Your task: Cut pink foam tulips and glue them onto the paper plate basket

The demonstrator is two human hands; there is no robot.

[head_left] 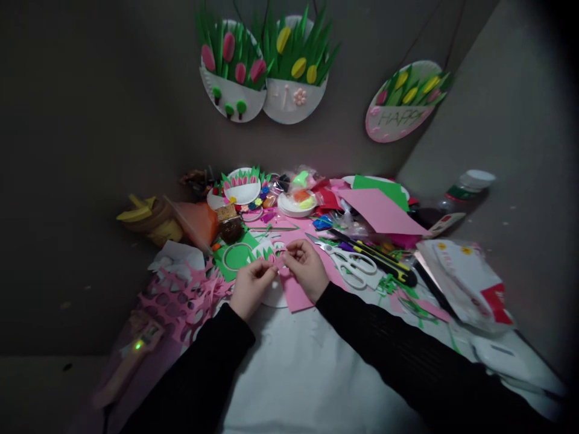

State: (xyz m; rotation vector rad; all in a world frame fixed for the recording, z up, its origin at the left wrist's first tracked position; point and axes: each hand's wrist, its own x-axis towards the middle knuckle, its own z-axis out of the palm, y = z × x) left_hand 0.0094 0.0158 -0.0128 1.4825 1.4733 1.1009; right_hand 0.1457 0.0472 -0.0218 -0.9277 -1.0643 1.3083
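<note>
Your left hand (253,287) and right hand (308,269) pinch one pink piece (280,263), long axis unclear; three decorated plates (289,108) hang above.

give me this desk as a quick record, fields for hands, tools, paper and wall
left hand: pinching a small pink piece
right hand: apparently pinching the same piece
tools: white-handled scissors and yellow-and-black cutter, right of the hands
paper: pink sheet under right hand, green sheet left of hands
wall: three paper plates with paper flowers
</note>
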